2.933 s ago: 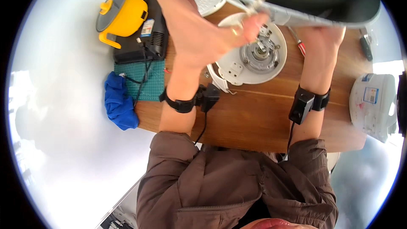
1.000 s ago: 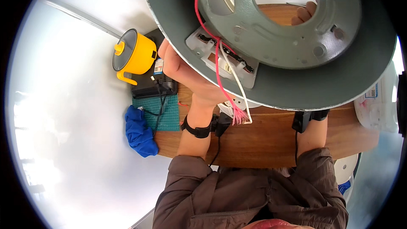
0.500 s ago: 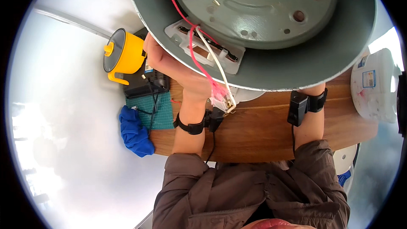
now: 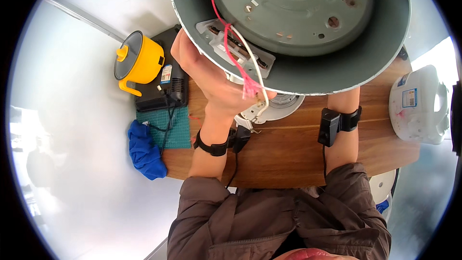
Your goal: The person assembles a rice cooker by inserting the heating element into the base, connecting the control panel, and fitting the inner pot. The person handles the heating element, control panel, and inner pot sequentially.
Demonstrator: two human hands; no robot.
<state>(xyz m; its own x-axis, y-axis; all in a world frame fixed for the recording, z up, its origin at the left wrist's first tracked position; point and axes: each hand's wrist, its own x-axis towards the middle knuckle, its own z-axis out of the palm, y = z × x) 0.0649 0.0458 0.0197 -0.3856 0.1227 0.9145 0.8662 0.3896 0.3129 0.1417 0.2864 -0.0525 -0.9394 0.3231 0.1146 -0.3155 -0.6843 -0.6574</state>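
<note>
A large round grey-green metal appliance shell point(image 4: 337, 73) is held up in front of me, its hollow side showing. Inside is a ring-shaped plate with a big round hole. My left hand point(image 4: 204, 74) grips the shell from beneath its left edge, fingers partly hidden behind the rim. Against the left inner wall sits a translucent plastic bracket point(image 4: 232, 47). A red wire point(image 4: 231, 53) and a white wire point(image 4: 251, 58) hang over the rim above my left wrist. My right hand is behind the shell; only the right wrist and forearm point(image 4: 344, 101) show.
On the wooden table point(image 4: 284, 156) below lies a round white part with a metal ring point(image 4: 288, 102). To the left are a yellow pot point(image 4: 144, 62), a black device point(image 4: 178, 77), a green cutting mat point(image 4: 180, 130) and a blue cloth point(image 4: 144, 151). A white plastic jug point(image 4: 416, 108) stands right.
The shell looks smaller and sits farther up the picture, its rim withdrawn from both sides. More of my left hand and the round white part now shows beneath it.
</note>
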